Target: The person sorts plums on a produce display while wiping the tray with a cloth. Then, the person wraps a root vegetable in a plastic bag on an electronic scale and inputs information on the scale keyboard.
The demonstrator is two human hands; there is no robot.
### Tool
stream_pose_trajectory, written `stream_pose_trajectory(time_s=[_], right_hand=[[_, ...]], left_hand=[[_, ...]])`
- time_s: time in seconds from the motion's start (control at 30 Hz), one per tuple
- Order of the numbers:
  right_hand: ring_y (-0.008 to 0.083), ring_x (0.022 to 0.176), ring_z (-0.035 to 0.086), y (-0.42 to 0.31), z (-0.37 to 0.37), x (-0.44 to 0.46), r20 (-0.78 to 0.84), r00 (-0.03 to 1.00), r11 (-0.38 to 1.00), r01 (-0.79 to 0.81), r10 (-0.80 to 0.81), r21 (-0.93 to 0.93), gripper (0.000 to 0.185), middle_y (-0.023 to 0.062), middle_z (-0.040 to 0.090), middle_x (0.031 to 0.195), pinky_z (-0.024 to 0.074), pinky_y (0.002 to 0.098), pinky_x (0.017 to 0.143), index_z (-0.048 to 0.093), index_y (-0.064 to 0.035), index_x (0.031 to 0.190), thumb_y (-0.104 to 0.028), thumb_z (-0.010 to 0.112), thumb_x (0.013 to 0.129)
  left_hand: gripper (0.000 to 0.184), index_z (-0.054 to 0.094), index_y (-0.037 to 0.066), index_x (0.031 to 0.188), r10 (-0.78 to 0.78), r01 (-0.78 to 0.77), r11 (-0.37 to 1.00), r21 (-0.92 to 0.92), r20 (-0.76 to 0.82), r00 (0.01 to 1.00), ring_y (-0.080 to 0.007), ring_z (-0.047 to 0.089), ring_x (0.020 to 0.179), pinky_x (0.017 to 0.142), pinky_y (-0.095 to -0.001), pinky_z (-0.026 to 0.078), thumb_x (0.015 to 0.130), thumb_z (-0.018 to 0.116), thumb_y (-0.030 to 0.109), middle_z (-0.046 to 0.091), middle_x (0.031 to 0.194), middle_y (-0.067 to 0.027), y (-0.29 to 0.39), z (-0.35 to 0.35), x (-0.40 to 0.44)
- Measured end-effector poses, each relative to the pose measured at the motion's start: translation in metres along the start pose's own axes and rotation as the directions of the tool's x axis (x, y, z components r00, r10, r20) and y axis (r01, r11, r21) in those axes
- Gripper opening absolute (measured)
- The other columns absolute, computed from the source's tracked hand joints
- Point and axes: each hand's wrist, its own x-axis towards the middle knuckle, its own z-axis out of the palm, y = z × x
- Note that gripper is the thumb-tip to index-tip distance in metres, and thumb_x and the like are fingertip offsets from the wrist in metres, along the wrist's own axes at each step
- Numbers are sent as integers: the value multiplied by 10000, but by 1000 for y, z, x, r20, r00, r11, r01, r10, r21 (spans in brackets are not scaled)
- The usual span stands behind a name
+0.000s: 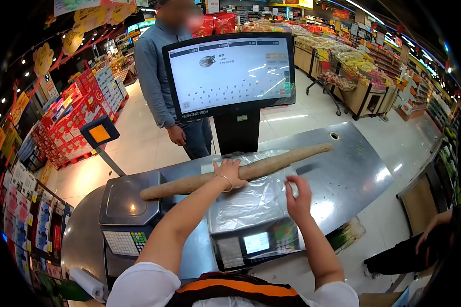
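1. Head view: the root [276,162] lies across plastic [246,212], left end over a scale [125,199].
2. Left hand [231,175] rests spread atop it; right hand [299,198], half-curled, nearby, any hold unclear.
3. Light mid-length pressure should best prevent rolling.

Left hand [230,173] spread, right hand [299,197] curled

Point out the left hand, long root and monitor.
Left hand [230,174]: head view, on the back of the hand.
Long root [266,166]: head view, on its side, right of that hand.
Monitor [233,77]: head view, mid-screen.
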Motion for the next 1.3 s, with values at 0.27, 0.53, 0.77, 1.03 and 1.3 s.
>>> stream_pose_trajectory(time_s=[0.27,0.53,0.77,1.03,1.3], right_hand=[[428,1328,291,-16,89,164,-5,931,892,349,-366,-287,194,182,365,1436,266,593,1017,497,-41,899,-33,597,733],[425,1325,285,-16,70,162,38,934,867,344,-355,-359,186,178,426,1370,272,608,1000,504,-50,881,-74,616,735],[397,1181,421,20,39,56,136,977,983,175,-166,-60,279,187,481,1256,344,469,987,528,-31,975,-69,656,731],[373,1151,459,37,9,16,168,982,986,107,-85,-127,354,164,557,1157,377,442,969,541,-8,1067,-57,656,736],[375,1118,478,30,28,18,200,972,987,140,-123,-77,399,174,566,1129,387,435,958,542,3,1115,-69,663,741]], left_hand=[[695,460,152,1315,83,-147,983,-114,-434,897,-269,410,1264,1040,-642,205,719,725,392,532,1254,-98,-2,4,-28],[243,642,123,1016,9,-262,889,-376,-557,830,-235,582,1028,1016,-570,266,789,654,208,655,963,-57,-58,21,-122],[174,652,70,910,-207,-137,850,-508,-562,801,-235,626,859,945,-455,348,789,666,194,673,871,-73,-72,70,-222],[303,643,-11,1021,-463,246,305,-920,83,883,-107,599,634,606,-226,475,867,658,250,682,829,-74,-70,166,-266],[422,596,-5,932,-417,342,215,-915,231,879,-135,597,802,722,-261,489,838,687,396,640,851,-72,-42,187,-268]])
